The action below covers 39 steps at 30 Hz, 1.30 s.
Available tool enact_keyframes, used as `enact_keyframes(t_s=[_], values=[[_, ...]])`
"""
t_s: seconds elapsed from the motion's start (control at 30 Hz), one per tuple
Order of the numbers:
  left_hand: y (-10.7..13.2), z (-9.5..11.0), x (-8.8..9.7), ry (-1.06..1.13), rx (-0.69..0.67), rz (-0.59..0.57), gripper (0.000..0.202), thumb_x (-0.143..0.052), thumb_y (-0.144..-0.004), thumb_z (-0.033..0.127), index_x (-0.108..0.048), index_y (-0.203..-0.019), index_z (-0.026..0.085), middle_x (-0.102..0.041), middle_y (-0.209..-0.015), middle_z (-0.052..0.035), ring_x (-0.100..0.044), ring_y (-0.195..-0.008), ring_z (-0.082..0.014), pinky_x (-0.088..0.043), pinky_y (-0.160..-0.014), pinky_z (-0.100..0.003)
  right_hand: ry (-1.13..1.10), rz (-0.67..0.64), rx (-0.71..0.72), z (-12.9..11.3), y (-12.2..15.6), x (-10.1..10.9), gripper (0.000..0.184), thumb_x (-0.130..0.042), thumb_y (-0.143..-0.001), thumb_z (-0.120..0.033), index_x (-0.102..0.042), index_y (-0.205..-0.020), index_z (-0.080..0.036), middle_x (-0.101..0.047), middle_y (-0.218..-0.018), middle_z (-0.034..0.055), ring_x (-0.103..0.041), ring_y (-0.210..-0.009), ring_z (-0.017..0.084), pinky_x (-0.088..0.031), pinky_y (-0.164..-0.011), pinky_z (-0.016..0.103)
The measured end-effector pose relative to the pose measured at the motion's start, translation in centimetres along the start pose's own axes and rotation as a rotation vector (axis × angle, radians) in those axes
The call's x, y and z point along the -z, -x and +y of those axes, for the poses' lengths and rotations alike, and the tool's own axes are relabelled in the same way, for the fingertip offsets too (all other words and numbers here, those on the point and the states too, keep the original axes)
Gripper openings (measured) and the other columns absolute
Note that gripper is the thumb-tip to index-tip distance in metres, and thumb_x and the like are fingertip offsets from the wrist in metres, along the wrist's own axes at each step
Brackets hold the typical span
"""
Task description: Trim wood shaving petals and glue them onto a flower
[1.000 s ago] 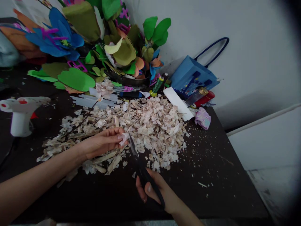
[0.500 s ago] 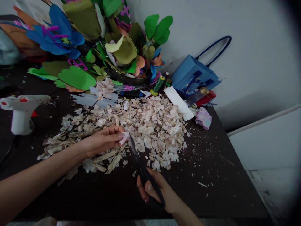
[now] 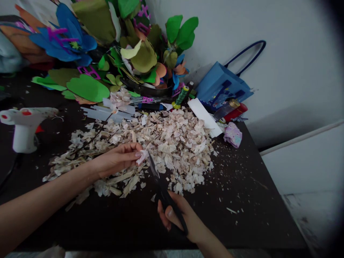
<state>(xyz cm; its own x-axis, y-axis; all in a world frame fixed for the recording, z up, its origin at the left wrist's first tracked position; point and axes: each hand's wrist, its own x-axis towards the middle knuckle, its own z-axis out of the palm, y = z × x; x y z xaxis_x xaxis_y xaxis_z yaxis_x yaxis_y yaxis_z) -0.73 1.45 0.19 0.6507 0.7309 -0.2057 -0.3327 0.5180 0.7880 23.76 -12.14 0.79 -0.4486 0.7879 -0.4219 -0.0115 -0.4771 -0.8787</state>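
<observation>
**Left grip** (image 3: 115, 161): closed in a pinch on a pale pink scrap (image 3: 142, 157), material too small to tell. The scrap sits at the fingertips, just over the near edge of a heap of pale cut flakes (image 3: 174, 150). The pinch appears to hold it up off the heap and out toward the blades.

**Right grip** (image 3: 177, 218): closed around the handles of black scissors (image 3: 166, 202). The scissors angle away from the hand, their tips just at the scrap. The blades look nearly closed, though the exact gap is hard to tell. This angle seems to bring the tips in without crowding the left grip.

**Surroundings:** The heap and stray flakes lie on a dark counter (image 3: 242, 200). A white hot-glue gun (image 3: 25, 130) stands upright at far left, within reach of the left arm. A pale flower on a thin stem (image 3: 119, 100) lies beyond the left grip, over clear glue sticks (image 3: 104, 114). Toward the white wall (image 3: 282, 53) are massed cut-out flowers (image 3: 64, 43), a green thread spool (image 3: 181, 96), and a blue paper bag (image 3: 223, 84).
</observation>
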Motion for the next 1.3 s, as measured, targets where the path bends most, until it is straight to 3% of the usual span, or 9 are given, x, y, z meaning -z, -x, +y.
enact_keyframes(t_s=[0.27, 0.67, 0.9, 1.1, 1.3], values=[[-0.2, 0.0, 0.1, -0.014, -0.009, 0.003, 0.023, -0.084, -0.079, 0.034, -0.067, -0.081, 0.018, -0.065, -0.072, -0.0001, -0.056, -0.068, -0.0127, -0.045, -0.067, -0.024, 0.017, -0.007, 0.022, 0.0, 0.0, 0.1, 0.058, -0.066, -0.082, -0.073, -0.054, -0.083, -0.017, -0.049, -0.059, -0.0046, -0.041, -0.048, 0.006, -0.034, -0.046, 0.018], [-0.1, 0.3, 0.4, -0.083, -0.003, 0.036, 0.023, -0.085, -0.078, 0.036, -0.07, -0.08, 0.019, -0.064, -0.07, 0.0008, -0.056, -0.066, -0.0106, -0.044, -0.062, -0.019, 0.071, 0.045, -0.067, -1.0, 0.1, -0.1, 0.064, -0.068, -0.073, -0.08, -0.053, -0.08, -0.019, -0.047, -0.06, -0.0054, -0.041, -0.051, 0.008, -0.035, -0.048, 0.02], [0.1, 0.7, 0.4, -0.137, -0.004, 0.05, 0.02, -0.081, -0.081, 0.036, -0.071, -0.088, 0.02, -0.064, -0.075, 0.0004, -0.055, -0.066, -0.0102, -0.044, -0.061, -0.019, 0.096, 0.059, -0.078, -0.7, 0.2, 0.1, 0.063, -0.069, -0.072, -0.079, -0.054, -0.079, -0.018, -0.047, -0.059, -0.0053, -0.042, -0.051, 0.009, -0.035, -0.049, 0.021], [0.1, 0.7, 0.7, -0.158, -0.018, 0.049, 0.018, -0.08, -0.083, 0.035, -0.072, -0.088, 0.02, -0.069, -0.082, -0.0026, -0.064, -0.076, -0.0131, -0.05, -0.07, -0.021, 0.111, 0.067, -0.085, -0.5, 0.4, 0.1, 0.062, -0.069, -0.073, -0.078, -0.054, -0.079, -0.019, -0.046, -0.06, -0.006, -0.041, -0.051, 0.008, -0.035, -0.049, 0.021], [0.2, 0.8, 0.4, -0.094, -0.001, 0.06, 0.016, -0.082, -0.081, 0.029, -0.072, -0.089, 0.02, -0.068, -0.08, -0.0003, -0.066, -0.075, -0.013, -0.054, -0.079, -0.026, 0.119, 0.086, -0.117, -0.3, 0.6, 0.1, 0.055, -0.072, -0.076, -0.071, -0.055, -0.078, -0.019, -0.046, -0.058, -0.0061, -0.041, -0.05, 0.009, -0.035, -0.049, 0.021]])
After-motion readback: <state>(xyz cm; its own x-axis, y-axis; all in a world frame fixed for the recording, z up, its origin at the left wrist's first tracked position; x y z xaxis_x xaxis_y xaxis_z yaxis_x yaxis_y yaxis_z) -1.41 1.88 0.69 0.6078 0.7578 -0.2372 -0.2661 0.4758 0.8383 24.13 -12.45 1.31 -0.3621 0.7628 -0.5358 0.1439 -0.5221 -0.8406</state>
